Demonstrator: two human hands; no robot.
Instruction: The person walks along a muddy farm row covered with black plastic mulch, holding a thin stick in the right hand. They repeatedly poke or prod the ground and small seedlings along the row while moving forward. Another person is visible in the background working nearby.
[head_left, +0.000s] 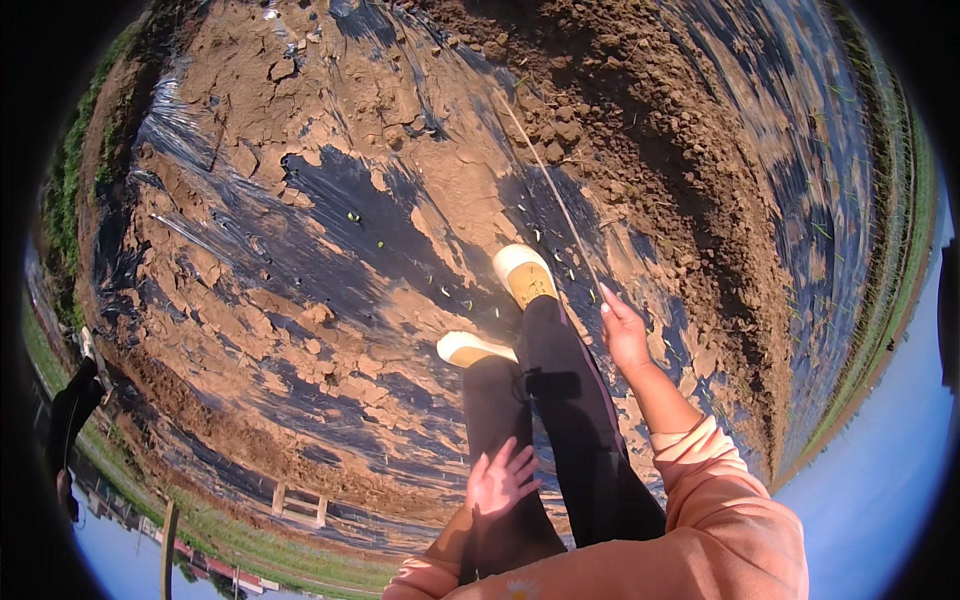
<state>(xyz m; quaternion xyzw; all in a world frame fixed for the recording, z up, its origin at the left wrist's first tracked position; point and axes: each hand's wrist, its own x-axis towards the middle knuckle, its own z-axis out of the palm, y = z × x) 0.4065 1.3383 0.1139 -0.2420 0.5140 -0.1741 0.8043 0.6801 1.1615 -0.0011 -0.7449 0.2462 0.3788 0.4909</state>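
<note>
My right hand (624, 330) is closed on the lower end of a long thin stick (553, 191), which slants up and left over the soil. My left hand (501, 478) hangs over my left thigh with its fingers spread and nothing in it. My two pale shoes (523, 274) stand on black plastic mulch film (360, 202) partly covered with dried mud. Small green seedlings (352, 217) poke through the film in rows beside and ahead of my feet.
A furrow of clumped brown soil (675, 165) runs along the right, with another film-covered bed (817, 187) beyond it. At the far left stands a person in dark clothes (75, 409). A wooden post (169, 547) and a low frame (300, 506) are at the lower left.
</note>
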